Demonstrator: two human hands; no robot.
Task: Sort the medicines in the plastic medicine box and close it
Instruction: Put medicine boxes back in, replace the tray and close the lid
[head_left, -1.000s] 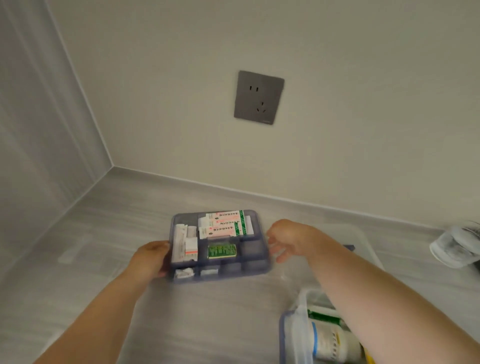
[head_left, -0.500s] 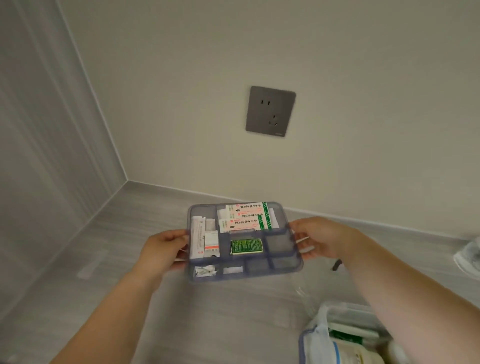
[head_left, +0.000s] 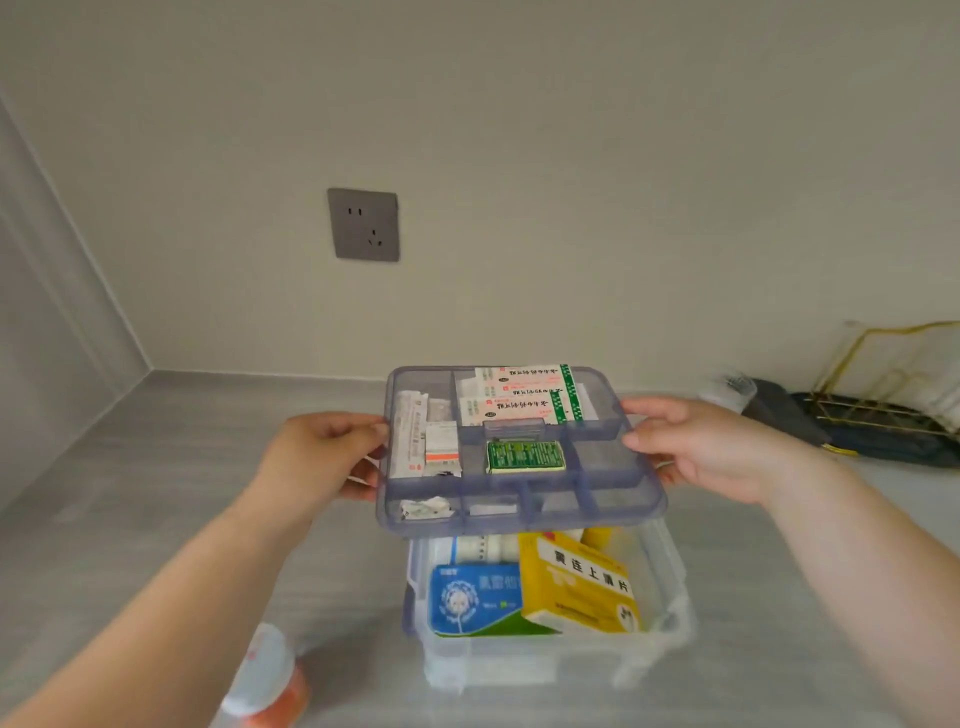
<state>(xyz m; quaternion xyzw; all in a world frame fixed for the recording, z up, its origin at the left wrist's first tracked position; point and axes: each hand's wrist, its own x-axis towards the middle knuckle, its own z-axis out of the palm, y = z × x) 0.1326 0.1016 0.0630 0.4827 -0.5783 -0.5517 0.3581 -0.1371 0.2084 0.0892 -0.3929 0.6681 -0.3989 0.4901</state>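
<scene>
I hold a blue-grey divided tray (head_left: 597, 506) in the air, level, just above the back part of the clear plastic medicine box (head_left: 550, 660). My left hand (head_left: 322, 454) grips the tray's left edge and my right hand (head_left: 696, 447) grips its right edge. The tray carries white-green plaster boxes (head_left: 519, 395), a green blister pack (head_left: 525, 456) and small white packets (head_left: 426, 447). Inside the open box lie a yellow medicine carton (head_left: 576, 587) and a blue-and-white carton (head_left: 472, 597). The tray hides the box's rear.
A white-capped bottle with an orange label (head_left: 265, 680) stands at the lower left, close to my left forearm. A gold wire rack (head_left: 893, 374) and a dark cloth (head_left: 852, 431) sit at the far right by the wall. A grey wall socket (head_left: 363, 224) is above the counter (head_left: 156, 493).
Both hands have carried the tray from the left part of the counter rightwards to above the open medicine box. The view has swung right, bringing the box and the bottle into sight.
</scene>
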